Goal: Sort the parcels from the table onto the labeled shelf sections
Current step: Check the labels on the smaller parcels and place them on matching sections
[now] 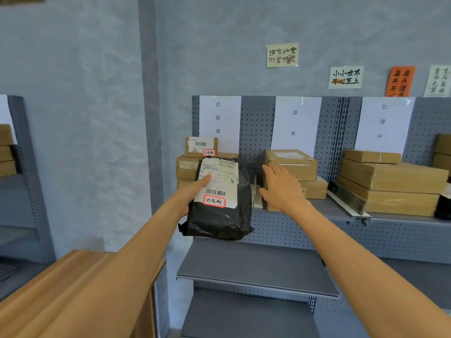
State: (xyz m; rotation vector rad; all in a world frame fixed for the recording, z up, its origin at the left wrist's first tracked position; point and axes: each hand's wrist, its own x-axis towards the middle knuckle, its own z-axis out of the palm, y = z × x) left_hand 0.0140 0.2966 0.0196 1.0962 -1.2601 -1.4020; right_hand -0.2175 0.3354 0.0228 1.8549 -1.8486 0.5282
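My left hand [194,191] grips a black plastic parcel [219,215] by its left edge, thumb on its white shipping label. A red-framed sticker sits at the label's bottom. The parcel hangs upright in front of the leftmost shelf section, marked by a white paper sign [219,118]. Cardboard boxes [188,167] are stacked in that section behind the parcel. My right hand [283,189] is open, fingers straight, hovering beside the metal divider [255,193] and in front of the middle section's boxes [292,164].
The grey pegboard shelf [329,208] has a middle sign [295,123] and a right sign [383,120]. Flat cartons [395,184] fill the right section. Lower shelf boards [256,264] jut out below. A brown cardboard pile [80,289] lies at lower left; another rack [22,167] stands left.
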